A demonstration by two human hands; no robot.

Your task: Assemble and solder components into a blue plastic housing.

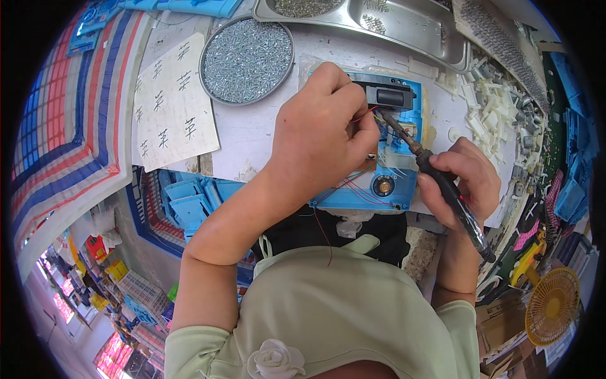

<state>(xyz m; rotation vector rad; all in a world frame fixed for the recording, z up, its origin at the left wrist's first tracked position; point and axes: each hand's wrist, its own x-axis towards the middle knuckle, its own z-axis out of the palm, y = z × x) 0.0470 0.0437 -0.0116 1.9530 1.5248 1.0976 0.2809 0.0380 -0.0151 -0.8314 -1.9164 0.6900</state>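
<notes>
My right hand [467,180] is wrapped round the black handle of a soldering iron [447,183]. The iron's metal tip points up and left, close to a black block-shaped part [390,96] on a blue plastic housing [404,161]. Just left of the tip, my left hand [325,123] is pinched closed, with a thin red wire [363,116] coming out by its fingertips. It covers the housing's left part. A small round speaker [383,185] sits in the housing's near side, with red and green wires around it.
A round dish of small metal pins [247,61] stands beside a handwritten sheet [173,104] at the left. Behind lies a steel compartment tray [404,31] with small metal parts. White plastic pieces [483,104] are heaped at the right. Blue housings [189,199] fill a crate below left.
</notes>
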